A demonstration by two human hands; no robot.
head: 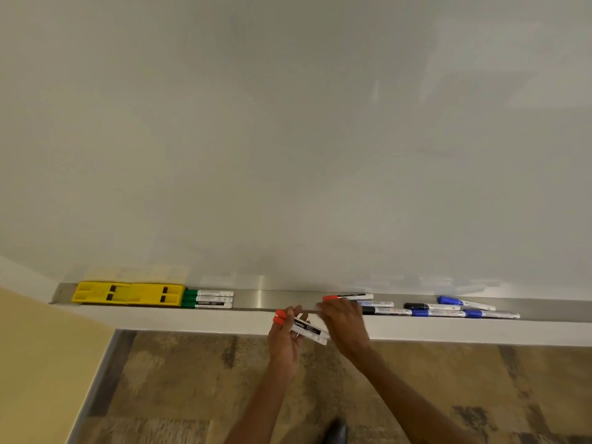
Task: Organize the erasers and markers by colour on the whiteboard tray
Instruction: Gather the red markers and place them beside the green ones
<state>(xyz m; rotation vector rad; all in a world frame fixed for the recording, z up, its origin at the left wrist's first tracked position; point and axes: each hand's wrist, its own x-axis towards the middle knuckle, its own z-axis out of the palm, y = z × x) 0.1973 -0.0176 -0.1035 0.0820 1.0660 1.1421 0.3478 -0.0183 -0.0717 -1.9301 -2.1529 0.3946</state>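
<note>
While left hand (pixel 285 334) grips two red markers (pixel 301 325) just below tray (pixel 275 298) edge, right hand (pixel 342 318) reaches onto tray, fingers curled at third red marker (pixel 349 296); cannot tell if grasp closed yet. Step in hand, by my reading: gathering reds. Already grouped at far left: yellow erasers (pixel 128 293), three green markers (pixel 208 299) touching them. Blue and black markers (pixel 448 309) lie mixed to right, unsorted. Next move calls for lifting third red, laying all three together on bare stretch beside greens.

Classroom or office, whiteboard (pixel 288 139), marker tray (pixel 282 298)
</note>
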